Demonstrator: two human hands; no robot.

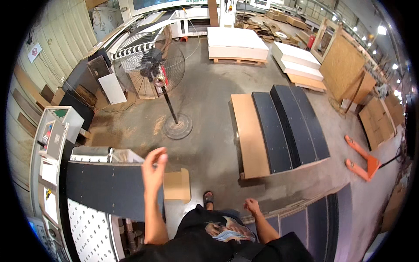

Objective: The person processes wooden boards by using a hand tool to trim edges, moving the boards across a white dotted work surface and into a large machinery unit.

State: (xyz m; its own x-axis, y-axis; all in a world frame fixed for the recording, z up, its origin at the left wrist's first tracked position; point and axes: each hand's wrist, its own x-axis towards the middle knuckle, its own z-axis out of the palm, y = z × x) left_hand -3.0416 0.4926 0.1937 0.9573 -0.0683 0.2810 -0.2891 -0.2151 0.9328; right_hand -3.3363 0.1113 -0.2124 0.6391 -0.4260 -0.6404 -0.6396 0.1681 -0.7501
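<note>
My left hand [154, 168] is raised beside the right end of a long dark panel [107, 185]. Its fingers are loosely bent, a little apart from the thumb, with nothing in them. That panel lies across a white machine bed dotted with small round studs [89, 229]. Low at my right side, my right hand [252, 206] is curled and appears to hold nothing. It hangs near a row of dark panels [294, 231] on the right.
A pedestal fan [150, 65] stands ahead on the left. In front to the right lie stacked dark panels [301, 126] beside a brown board [248, 135]. An orange pallet jack [372, 168] is farther right. White board stacks [238, 46] sit beyond; flat cardboard [176, 185] lies near my foot.
</note>
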